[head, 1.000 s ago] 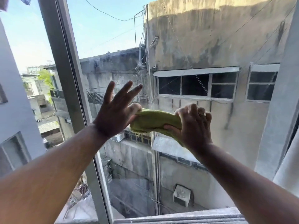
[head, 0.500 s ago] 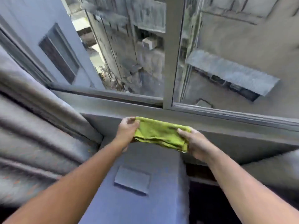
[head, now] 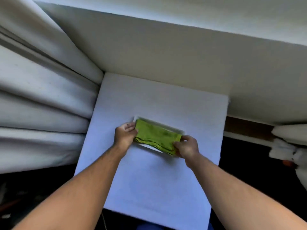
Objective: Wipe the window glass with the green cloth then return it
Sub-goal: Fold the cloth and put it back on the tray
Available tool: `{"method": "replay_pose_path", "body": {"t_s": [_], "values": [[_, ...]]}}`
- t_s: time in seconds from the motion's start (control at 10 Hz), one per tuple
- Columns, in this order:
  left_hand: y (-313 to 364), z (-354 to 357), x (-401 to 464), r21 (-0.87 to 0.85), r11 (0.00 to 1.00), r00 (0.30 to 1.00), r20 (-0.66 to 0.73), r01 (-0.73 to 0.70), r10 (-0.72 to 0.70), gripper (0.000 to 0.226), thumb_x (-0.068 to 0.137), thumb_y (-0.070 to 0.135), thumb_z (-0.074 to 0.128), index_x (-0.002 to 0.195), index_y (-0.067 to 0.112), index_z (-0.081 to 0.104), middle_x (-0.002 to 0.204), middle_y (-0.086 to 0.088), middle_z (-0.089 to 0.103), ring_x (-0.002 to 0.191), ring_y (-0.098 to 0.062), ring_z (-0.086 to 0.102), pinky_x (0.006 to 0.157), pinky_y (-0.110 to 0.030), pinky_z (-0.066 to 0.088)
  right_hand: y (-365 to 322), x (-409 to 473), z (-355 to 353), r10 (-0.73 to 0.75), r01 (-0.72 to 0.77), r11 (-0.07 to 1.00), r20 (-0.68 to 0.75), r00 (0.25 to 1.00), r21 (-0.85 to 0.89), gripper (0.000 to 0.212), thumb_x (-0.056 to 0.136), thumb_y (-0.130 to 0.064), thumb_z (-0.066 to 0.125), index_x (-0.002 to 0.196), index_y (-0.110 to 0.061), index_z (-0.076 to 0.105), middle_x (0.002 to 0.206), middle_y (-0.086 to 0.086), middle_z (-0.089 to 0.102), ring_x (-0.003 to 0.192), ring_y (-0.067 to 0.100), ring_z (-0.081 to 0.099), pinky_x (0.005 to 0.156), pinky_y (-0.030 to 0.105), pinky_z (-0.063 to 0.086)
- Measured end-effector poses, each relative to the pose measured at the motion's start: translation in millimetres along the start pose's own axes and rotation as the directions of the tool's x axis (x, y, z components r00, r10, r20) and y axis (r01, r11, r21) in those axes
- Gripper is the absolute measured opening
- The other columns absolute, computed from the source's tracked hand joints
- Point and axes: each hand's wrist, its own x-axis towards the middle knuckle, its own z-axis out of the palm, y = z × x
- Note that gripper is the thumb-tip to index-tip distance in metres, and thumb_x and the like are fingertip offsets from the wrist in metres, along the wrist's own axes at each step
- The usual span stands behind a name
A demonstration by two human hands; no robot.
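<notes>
Both bare arms outstretched, left hand point(head: 125, 136) and right hand point(head: 187, 146) each pinched closed, thumbs uppermost.

Single view only: head-worn, wide-angle. Looks steeply down and forward from above the person's own forearms, which enter from the bottom corners and converge near frame centre. Faces a white tabletop point(head: 149, 180) set against a pale wall point(head: 182, 60) running across the upper frame, with curtain folds point(head: 41, 97) filling the left side. Close range: within arm's reach of the surface, the left hand point(head: 125, 136) and right hand point(head: 186, 146) landing just below mid-frame. Straight edges bowed toward the borders, consistent with the wide lens. Slight blur throughout. No second view, hence no shared area to report.
</notes>
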Motion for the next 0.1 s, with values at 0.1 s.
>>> {"method": "replay_pose_path", "body": {"t_s": [0.1], "values": [[8.4, -9.5, -16.1, 0.232, 0.963, 0.987, -0.051, -0.137, 0.153, 0.029, 0.091, 0.001, 0.067, 0.119, 0.005, 0.067, 0.113, -0.01, 0.072, 0.113, -0.025, 0.067, 0.096, -0.029, 0.051, 0.8, -22.9, -11.4, -0.149, 0.128, 0.969, -0.085, 0.985, -0.209, 0.042, 0.095, -0.006, 0.058, 0.137, -0.008, 0.056, 0.131, 0.014, 0.065, 0.112, 0.028, 0.064, 0.096, 0.03, 0.05]]}}
